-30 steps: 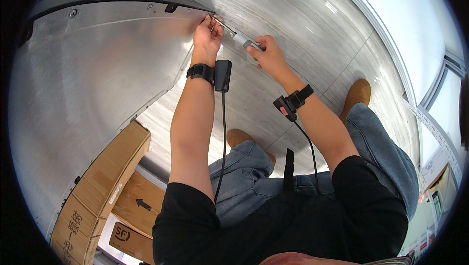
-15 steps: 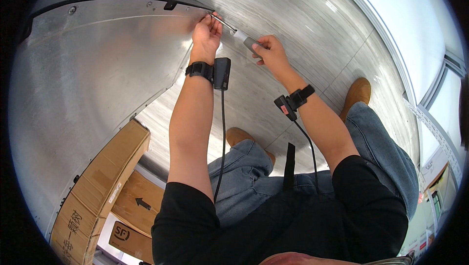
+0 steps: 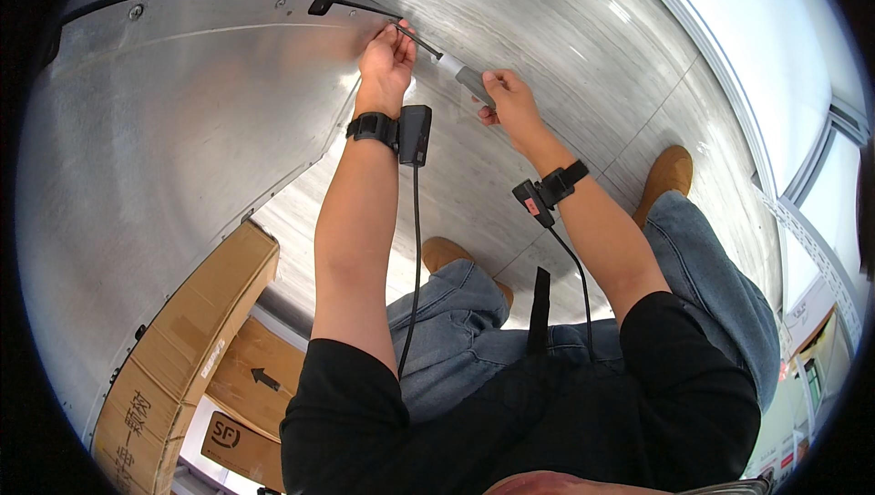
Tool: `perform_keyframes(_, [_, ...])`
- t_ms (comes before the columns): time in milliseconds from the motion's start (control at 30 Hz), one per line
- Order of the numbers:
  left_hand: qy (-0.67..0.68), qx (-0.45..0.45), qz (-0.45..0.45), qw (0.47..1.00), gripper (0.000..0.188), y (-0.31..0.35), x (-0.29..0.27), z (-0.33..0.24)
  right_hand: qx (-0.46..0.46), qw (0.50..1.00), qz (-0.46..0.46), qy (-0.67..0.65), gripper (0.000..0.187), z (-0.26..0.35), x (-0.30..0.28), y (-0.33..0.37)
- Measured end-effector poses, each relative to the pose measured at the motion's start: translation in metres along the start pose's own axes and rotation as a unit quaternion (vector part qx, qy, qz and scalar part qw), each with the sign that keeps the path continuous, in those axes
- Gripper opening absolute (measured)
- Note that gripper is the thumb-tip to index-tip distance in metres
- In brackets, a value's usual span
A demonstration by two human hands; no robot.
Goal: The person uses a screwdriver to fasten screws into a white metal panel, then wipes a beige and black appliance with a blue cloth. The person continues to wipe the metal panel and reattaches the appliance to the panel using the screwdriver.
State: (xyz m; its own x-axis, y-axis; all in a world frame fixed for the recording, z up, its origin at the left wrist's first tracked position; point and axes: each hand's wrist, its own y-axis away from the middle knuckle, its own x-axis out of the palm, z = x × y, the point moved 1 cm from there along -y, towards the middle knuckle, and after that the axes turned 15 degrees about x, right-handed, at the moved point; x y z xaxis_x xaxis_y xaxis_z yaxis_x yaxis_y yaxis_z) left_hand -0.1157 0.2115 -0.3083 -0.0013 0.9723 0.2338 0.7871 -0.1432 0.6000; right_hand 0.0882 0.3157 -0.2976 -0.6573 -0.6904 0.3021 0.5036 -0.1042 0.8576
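Observation:
A screwdriver [image 3: 472, 86] with a grey handle, a white collar and a thin metal shaft slants up to the far right corner of a large metal panel [image 3: 200, 139]. My right hand [image 3: 512, 108] is closed on the rear end of its handle. My left hand [image 3: 388, 62] is at that same corner, palm up and fingers curled around the tip of the shaft. Whatever its fingertips pinch there is too small and covered to make out. Along the panel's far edge runs a dark rim with a screw [image 3: 136, 12] and small black clips [image 3: 319, 7].
Cardboard boxes [image 3: 182, 331] stand at the lower left, against the panel's near edge. My legs and brown shoes [image 3: 668, 176] are on the grey wood-patterned floor [image 3: 547, 21]. White panels with a metal frame [image 3: 811, 162] rise at the right. Cables [image 3: 416, 249] hang from both wrist devices.
My right fingers have shifted on the screwdriver's handle, sitting nearer its rear end and showing more of the grey grip. My left hand stays at the panel corner.

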Motion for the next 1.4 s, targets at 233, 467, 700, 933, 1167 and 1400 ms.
perform_keyframes(233, [-0.001, -0.001, -0.015, 1.000, 0.010, 0.004, 0.004, 0.000, 0.008, 0.999, -0.015, -0.032, 0.039, 0.007, 0.003, 0.007])
perform_keyframes(467, [0.008, -0.011, -0.005, 1.000, 0.010, -0.002, -0.001, 0.001, -0.047, 0.995, -0.088, 0.011, 0.039, 0.004, 0.006, 0.008])
perform_keyframes(700, [-0.004, 0.003, -0.033, 0.999, 0.014, 0.006, 0.007, -0.001, 0.008, 0.999, -0.003, -0.042, 0.040, 0.011, 0.002, 0.012])
perform_keyframes(933, [-0.004, -0.003, -0.022, 1.000, 0.012, 0.001, 0.002, -0.001, 0.007, 0.999, -0.020, -0.034, 0.038, 0.008, 0.002, 0.009])
perform_keyframes(1167, [-0.004, 0.012, -0.039, 0.999, 0.014, 0.006, 0.009, -0.001, -0.021, 0.996, -0.066, -0.051, 0.040, 0.002, 0.007, 0.007])
perform_keyframes(1400, [0.027, -0.023, -0.058, 0.998, 0.021, 0.002, 0.010, -0.002, 0.006, 1.000, -0.005, -0.024, 0.049, 0.006, 0.001, 0.009])
